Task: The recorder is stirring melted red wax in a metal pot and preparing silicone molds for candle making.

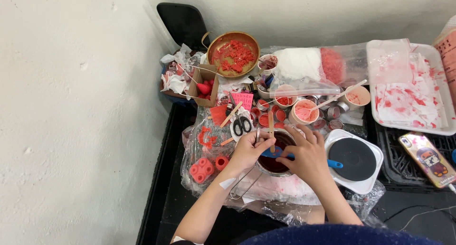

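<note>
Both hands meet over a metal pot [275, 152] of dark red liquid at table centre: the left hand [247, 150] pinches a wooden stick [271, 126], the right hand [308, 155] grips a blue-handled tool [332, 163]. At twelve o'clock, a clear bag [308, 69] of white and red granules; at three, a white hotplate [356, 159]; at ten, a brass bowl [235, 52]. The table [166, 202] is black, the walls white.

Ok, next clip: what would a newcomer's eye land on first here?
Probably the two hands at the centre: the left hand and right hand meet over a small metal pot of dark red liquid, with a wooden stick standing up between them. Behind them, at the table's far edge, sits a brass bowl of bright red chunks. On the right lies a white tray of red-stained paper.
</note>
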